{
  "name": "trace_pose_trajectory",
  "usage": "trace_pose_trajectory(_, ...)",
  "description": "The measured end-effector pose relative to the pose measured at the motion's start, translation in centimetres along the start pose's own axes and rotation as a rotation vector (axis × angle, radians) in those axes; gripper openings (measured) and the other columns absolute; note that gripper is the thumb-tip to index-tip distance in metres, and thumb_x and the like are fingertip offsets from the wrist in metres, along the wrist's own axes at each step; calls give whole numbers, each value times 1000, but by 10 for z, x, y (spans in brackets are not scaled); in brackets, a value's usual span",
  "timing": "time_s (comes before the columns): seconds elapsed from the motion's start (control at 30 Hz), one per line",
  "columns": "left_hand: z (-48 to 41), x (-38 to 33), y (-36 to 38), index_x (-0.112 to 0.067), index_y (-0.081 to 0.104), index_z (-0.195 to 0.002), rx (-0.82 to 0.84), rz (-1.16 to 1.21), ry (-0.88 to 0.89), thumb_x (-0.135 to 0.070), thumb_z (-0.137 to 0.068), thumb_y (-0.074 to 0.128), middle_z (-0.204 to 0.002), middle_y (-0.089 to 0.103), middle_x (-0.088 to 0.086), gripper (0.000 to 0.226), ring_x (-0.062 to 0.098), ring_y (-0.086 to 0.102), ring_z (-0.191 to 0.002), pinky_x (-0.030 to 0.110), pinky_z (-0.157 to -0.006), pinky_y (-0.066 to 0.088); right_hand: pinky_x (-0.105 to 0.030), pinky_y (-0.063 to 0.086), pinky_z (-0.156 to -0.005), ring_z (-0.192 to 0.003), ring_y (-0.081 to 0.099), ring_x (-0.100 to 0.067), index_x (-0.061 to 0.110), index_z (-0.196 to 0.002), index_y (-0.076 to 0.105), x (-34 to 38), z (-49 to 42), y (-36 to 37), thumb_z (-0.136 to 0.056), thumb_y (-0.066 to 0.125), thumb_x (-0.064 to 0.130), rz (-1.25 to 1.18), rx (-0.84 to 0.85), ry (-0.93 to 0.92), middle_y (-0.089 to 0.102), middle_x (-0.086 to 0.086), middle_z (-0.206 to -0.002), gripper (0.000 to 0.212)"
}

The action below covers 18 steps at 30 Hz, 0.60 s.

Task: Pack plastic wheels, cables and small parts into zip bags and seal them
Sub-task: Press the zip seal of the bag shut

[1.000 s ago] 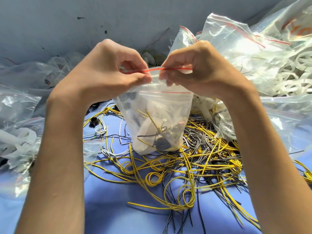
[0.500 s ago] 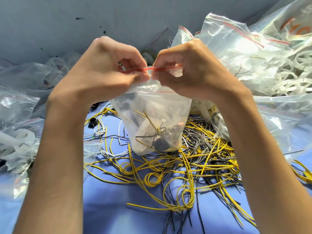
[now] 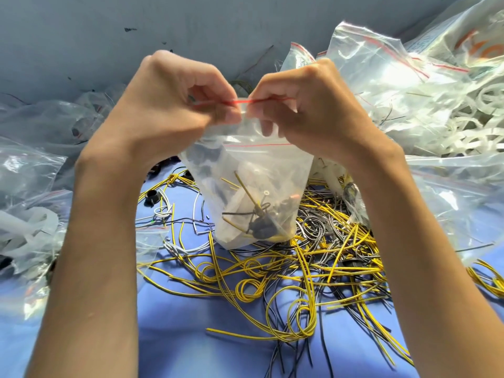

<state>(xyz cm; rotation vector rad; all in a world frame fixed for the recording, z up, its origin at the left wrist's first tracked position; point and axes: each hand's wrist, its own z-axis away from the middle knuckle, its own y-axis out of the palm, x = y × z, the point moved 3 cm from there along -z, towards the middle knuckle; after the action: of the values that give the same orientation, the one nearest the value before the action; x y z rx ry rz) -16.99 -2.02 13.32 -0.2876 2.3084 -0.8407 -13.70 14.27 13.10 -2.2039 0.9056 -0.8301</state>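
A clear zip bag (image 3: 245, 170) with a red seal strip hangs upright in front of me, its bottom touching the cable pile. Inside lie yellow and black cable pieces and small dark parts (image 3: 261, 222). My left hand (image 3: 169, 102) pinches the red strip at its left part. My right hand (image 3: 308, 105) pinches the strip just to the right, thumb and fingertips nearly meeting the left hand's. Below the bag, loose yellow and black cables (image 3: 286, 271) sprawl over the blue cloth (image 3: 174, 336).
Filled clear bags of white plastic wheels (image 3: 441, 110) pile up at the right and back. More clear bags (image 3: 30, 203) with white parts lie at the left. A grey wall (image 3: 136, 28) closes the back. Small black parts (image 3: 151, 199) sit near the cables.
Both hands have drawn closer together along the red seal strip, near its middle. The bag has stayed in place over the cables.
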Motion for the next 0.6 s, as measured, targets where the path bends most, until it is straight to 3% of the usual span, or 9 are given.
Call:
trace_pose_trajectory(0.1, 2, 11, -5, -19, 70, -83, 10, -20, -66, -4, -77, 74, -66, 68, -15, 17, -10, 56, -61, 4, -62, 42, -24, 46, -61, -60, 56, -14, 7, -83, 73, -10, 2, -5, -87, 60, 11, -30, 16, 55, 66, 2, -64, 15)
trace_pose_trajectory(0.17, 3, 15, -7, -18, 69, -81, 7, -40, -80, -1, -77, 73, -64, 65, -26, 18, -10, 57, -63, 5, -64, 43, -24, 49, -57, -56, 57, -15, 4, -83, 73, -17, 5, -10, -87, 61, 9, -89, -6, 95, 66, -1, -64, 14)
trace_pose_trajectory(0.27, 2, 17, -8, -17, 68, -82, -16, -49, -55, 1, -77, 72, -63, 64, -29, 19, -8, 59, -63, 8, -65, 46, -15, 43, -50, -46, 55, -10, 2, -81, 72, -22, 7, -12, -86, 60, 10, -89, -67, 96, 61, 1, -56, 16)
trace_pose_trajectory(0.37, 1, 21, -5, -11, 71, -86, -71, -51, -51, -3, -77, 74, -69, 67, -16, 12, -7, 57, -61, 8, -65, 44, -12, 39, -50, -41, 50, -3, 1, -81, 72, -27, 7, -8, -87, 60, 13, -89, -90, 112, 57, 1, -52, 18)
trace_pose_trajectory(0.43, 2, 26, -5, -14, 71, -85, -111, -64, -70, -8, -76, 76, -73, 69, 4, 12, 1, 55, -63, 17, -65, 45, -13, 39, -51, -42, 49, -2, 3, -81, 71, -35, 8, -8, -89, 61, 17, -106, -53, 158, 57, 6, -53, 19)
trace_pose_trajectory(0.5, 3, 31, -4, -17, 70, -84, -118, -82, -83, -12, -76, 77, -75, 68, 12, 12, 11, 51, -64, 24, -63, 42, -17, 41, -54, -47, 49, -1, 7, -82, 69, -41, 11, -8, -91, 62, 21, -114, 44, 192, 58, 7, -56, 18)
trace_pose_trajectory(0.6, 3, 34, -7, -17, 69, -83, -155, -52, -90, -12, -76, 78, -72, 67, 17, 12, 15, 48, -62, 26, -59, 39, -27, 40, -57, -55, 48, -6, 3, -82, 67, -45, 15, -7, -92, 61, 21, -89, 129, 206, 58, -2, -62, 21)
